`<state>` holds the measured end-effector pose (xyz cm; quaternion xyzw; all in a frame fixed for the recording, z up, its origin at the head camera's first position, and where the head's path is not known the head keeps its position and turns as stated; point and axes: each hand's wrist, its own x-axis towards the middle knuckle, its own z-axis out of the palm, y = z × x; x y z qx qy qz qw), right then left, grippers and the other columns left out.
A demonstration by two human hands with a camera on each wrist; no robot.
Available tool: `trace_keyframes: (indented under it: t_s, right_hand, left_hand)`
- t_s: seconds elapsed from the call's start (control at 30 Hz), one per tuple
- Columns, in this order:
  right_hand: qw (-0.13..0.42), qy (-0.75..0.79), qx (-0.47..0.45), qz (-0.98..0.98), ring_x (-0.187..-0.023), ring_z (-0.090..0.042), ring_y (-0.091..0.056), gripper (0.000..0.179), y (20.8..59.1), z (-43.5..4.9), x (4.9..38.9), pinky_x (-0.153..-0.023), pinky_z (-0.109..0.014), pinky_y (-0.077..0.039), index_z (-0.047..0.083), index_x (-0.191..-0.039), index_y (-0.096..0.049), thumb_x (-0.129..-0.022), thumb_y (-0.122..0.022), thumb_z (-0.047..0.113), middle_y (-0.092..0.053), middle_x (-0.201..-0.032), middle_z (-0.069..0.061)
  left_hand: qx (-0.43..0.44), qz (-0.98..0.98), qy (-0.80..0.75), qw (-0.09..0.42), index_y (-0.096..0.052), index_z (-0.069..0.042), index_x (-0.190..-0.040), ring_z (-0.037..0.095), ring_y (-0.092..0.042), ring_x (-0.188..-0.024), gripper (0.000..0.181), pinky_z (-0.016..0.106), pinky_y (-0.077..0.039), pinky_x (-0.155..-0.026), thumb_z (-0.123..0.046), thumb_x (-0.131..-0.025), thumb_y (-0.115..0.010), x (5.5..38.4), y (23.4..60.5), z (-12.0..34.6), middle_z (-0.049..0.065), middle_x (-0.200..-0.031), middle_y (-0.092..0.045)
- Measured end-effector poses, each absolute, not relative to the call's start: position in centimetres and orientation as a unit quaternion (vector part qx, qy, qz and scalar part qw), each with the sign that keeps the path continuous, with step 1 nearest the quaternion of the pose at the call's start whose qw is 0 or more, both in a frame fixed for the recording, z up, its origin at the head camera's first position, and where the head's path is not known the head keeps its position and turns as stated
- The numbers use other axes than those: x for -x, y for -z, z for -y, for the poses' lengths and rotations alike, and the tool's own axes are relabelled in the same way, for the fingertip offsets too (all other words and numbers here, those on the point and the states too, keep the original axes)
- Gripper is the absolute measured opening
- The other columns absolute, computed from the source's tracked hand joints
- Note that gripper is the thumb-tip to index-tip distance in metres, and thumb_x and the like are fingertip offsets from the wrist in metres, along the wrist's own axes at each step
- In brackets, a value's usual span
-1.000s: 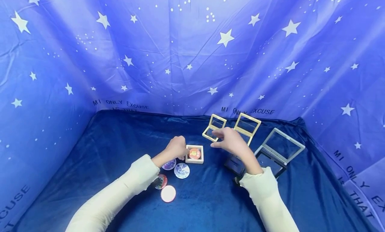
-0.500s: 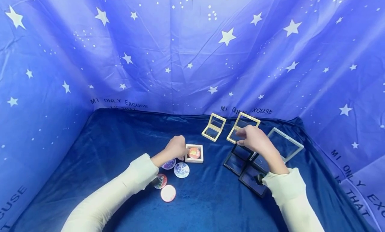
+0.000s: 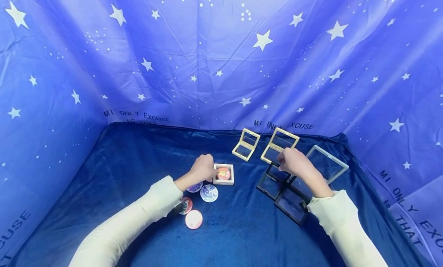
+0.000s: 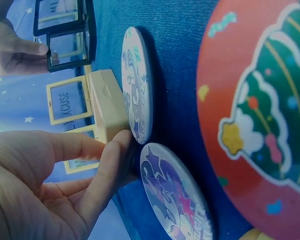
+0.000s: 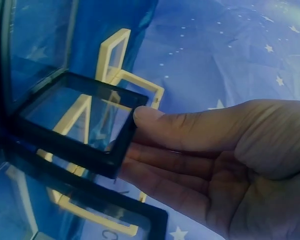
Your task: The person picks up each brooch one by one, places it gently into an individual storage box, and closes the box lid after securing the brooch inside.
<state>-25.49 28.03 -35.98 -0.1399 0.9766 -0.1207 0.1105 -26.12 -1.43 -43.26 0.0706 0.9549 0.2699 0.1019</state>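
Note:
My left hand [image 3: 202, 167] pinches the left side of a cream square display case [image 3: 224, 183], which holds an orange round badge [image 3: 223, 174]. Just below that hand lie a purple badge [image 4: 172, 195], partly covered in the head view, and a white-and-blue badge [image 3: 209, 193]. Closer in are a red badge with a Christmas tree [image 4: 220, 95] and a pale pink-rimmed badge [image 3: 194, 219]. On the right, my right hand [image 3: 298, 164] grips the upper edge of a small black display frame [image 5: 97, 162], thumb on one face and fingers behind it.
Two hinged light-yellow frames stand unfolded at the back, a small one [image 3: 246, 144] and a bigger one [image 3: 287, 133]. A larger black frame [image 3: 288, 214] lies beside the small one, and a white frame [image 3: 339, 175] stands unfolded behind the right hand. Starry curtains [image 3: 194, 47] enclose the blue cloth.
My right hand has moved right from over the yellow frames and closed its fingers on the small black frame. The left hand has stayed at the display case.

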Motion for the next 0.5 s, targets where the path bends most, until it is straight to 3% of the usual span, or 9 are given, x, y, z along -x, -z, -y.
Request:
trace_keyframes:
  t_s: [0.07, 0.13, 0.17, 0.23, 0.5]
  right_hand:
    - [0.109, 0.113, 0.142, -0.977, -0.059, -0.017, -0.047, 0.020, 36.2, -28.1, 25.6, -0.062, -0.036, -0.046, 0.002, -0.071, -0.063, -0.089, -0.071, -0.003, -0.052, -0.062, -0.003]
    - [0.111, 0.105, 0.141, -0.978, -0.071, -0.024, -0.063, 0.004, 36.3, -28.0, 25.7, -0.071, -0.043, -0.055, -0.003, -0.088, -0.074, -0.089, -0.070, -0.002, -0.070, -0.078, -0.012]
    - [0.112, 0.101, 0.141, -0.979, -0.080, -0.029, -0.069, 0.008, 36.3, -28.0, 25.7, -0.076, -0.047, -0.057, -0.005, -0.094, -0.076, -0.089, -0.071, -0.001, -0.075, -0.088, -0.017]
    - [0.113, 0.095, 0.140, -0.979, -0.092, -0.035, -0.072, 0.014, 36.3, -28.0, 25.7, -0.082, -0.050, -0.058, -0.006, -0.102, -0.076, -0.090, -0.071, -0.001, -0.076, -0.100, -0.022]
    - [0.111, 0.088, 0.128, -0.982, -0.099, -0.041, -0.071, 0.016, 36.2, -27.7, 25.5, -0.085, -0.052, -0.058, -0.006, -0.104, -0.076, -0.090, -0.071, 0.000, -0.076, -0.105, -0.023]
  left_hand:
    - [-0.071, -0.954, -0.273, 0.102, -0.064, -0.008, -0.057, 0.013, -0.065, -0.047, 0.033, 0.022, -0.045, -0.046, -0.012, -0.088, -0.074, 26.1, 43.3, 1.5, 0.000, -0.048, -0.063]
    - [-0.070, -0.954, -0.275, 0.100, -0.065, -0.009, -0.056, 0.013, -0.065, -0.048, 0.033, 0.022, -0.045, -0.046, -0.012, -0.088, -0.074, 26.1, 43.3, 1.6, -0.001, -0.048, -0.063]
    - [-0.070, -0.954, -0.276, 0.098, -0.064, -0.009, -0.056, 0.013, -0.065, -0.048, 0.034, 0.022, -0.044, -0.045, -0.012, -0.088, -0.074, 26.1, 43.3, 1.7, -0.001, -0.048, -0.063]
    - [-0.067, -0.954, -0.276, 0.096, -0.063, -0.009, -0.055, 0.012, -0.063, -0.047, 0.035, 0.022, -0.043, -0.045, -0.013, -0.088, -0.074, 26.1, 43.3, 1.8, -0.001, -0.047, -0.062]
    - [-0.064, -0.954, -0.283, 0.070, -0.052, -0.014, -0.046, 0.011, -0.057, -0.043, 0.047, 0.021, -0.034, -0.041, -0.015, -0.086, -0.076, 26.7, 42.8, 3.2, -0.002, -0.044, -0.058]
